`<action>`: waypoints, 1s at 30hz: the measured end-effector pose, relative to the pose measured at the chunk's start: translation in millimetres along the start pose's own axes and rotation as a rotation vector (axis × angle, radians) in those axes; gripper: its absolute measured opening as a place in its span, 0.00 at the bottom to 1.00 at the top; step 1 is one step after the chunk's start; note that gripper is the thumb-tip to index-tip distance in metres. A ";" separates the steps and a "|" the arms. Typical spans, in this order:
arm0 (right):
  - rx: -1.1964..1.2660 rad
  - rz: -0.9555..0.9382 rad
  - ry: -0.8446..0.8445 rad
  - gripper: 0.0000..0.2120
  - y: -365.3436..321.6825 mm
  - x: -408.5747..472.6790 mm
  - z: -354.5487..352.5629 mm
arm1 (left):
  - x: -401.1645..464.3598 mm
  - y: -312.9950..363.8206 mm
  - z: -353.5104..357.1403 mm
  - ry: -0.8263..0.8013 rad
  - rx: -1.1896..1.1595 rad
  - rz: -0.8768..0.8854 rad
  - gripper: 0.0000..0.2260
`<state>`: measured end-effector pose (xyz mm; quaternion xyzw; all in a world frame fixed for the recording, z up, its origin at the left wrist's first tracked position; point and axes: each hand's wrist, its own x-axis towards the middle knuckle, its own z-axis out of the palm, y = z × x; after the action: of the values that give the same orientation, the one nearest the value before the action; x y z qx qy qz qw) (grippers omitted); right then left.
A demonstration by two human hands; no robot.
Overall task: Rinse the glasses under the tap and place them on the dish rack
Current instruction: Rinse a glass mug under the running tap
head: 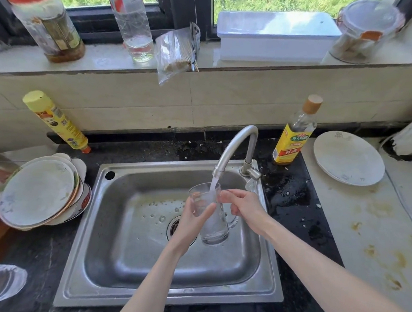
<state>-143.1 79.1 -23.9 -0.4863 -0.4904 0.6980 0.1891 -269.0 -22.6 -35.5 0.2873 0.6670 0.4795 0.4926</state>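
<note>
The left hand point(194, 219) wraps its fingers and thumb round the upper wall of a clear glass mug point(210, 218), and the right hand point(245, 207) pinches the rim on the handle side with fingertips point(223, 195), the other fingers loosely curled. The mug hangs above the steel sink point(143, 256), near the drain point(174, 226), mouth tilted up under the tap point(236, 149), whose stream runs straight into it.

The glass is wet, so it could slide through the left palm and strike the basin; as it fills it gets heavier, and the rim pinch alone would likely not hold it. Lifting too high could knock the rim against the spout.

No dish rack shows from here. A stack of plates point(38, 192) crowds the left counter, a cooking wine bottle point(293, 136) and a white plate point(348, 158) stand to the right, a yellow spray can point(55, 121) leans against the tiles.
</note>
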 end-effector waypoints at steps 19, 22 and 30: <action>-0.003 -0.009 -0.127 0.08 17.6 -4.9 -18.1 | -1.7 -14.1 -2.4 -0.150 0.001 0.046 0.27; -0.032 -0.031 -0.111 0.09 18.4 -5.3 -16.0 | -2.6 -12.3 -2.5 -0.151 -0.020 0.072 0.25; -0.086 -0.086 -0.087 0.09 11.9 -9.6 -15.5 | 0.3 -14.7 -3.1 -0.132 -0.033 0.075 0.30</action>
<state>-122.9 74.5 -30.2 -0.4415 -0.5483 0.6880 0.1762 -270.7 -29.0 -48.9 0.3351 0.6140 0.4885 0.5216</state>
